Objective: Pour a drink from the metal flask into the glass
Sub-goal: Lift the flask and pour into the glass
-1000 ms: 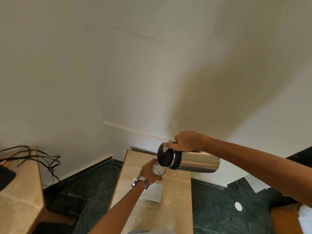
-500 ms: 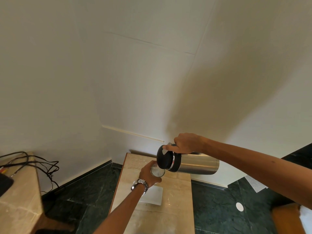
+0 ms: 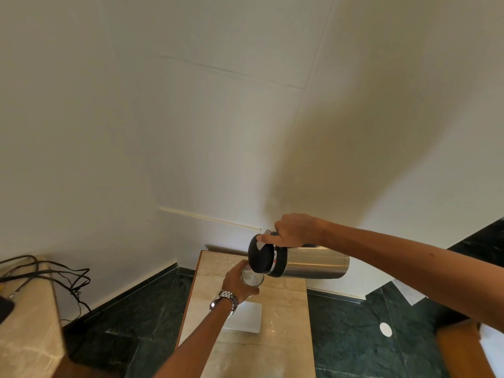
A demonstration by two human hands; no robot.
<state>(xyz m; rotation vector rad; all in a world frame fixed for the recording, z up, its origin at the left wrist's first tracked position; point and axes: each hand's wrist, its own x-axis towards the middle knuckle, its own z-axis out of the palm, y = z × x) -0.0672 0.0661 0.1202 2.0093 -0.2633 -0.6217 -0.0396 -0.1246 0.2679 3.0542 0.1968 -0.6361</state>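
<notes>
Right hand [image 3: 296, 230] wraps the handle at the top of the metal flask [image 3: 313, 261], fingers closed round it, thumb laid forward onto the black lid [image 3: 261, 257]. Flask lies on its side in the air, lid end pointing left, steel body running right toward the forearm.

Left hand [image 3: 237, 281] curls round the glass [image 3: 252, 275], gripping it from the left and below. Glass held above the narrow stone-topped table [image 3: 283, 301], rim up, sitting just under the lower edge of the flask's lid; whether they touch, cannot tell. Contents of glass look pale and glinting; level not readable. No stream visible between flask and glass.

Metal watch [image 3: 224, 298] on the left wrist. White flat sheet [image 3: 246, 317] lies on the table below the hand. Dark green floor [image 3: 349, 336] either side. Black cables [image 3: 54, 276] trail over a second stone top at far left.
</notes>
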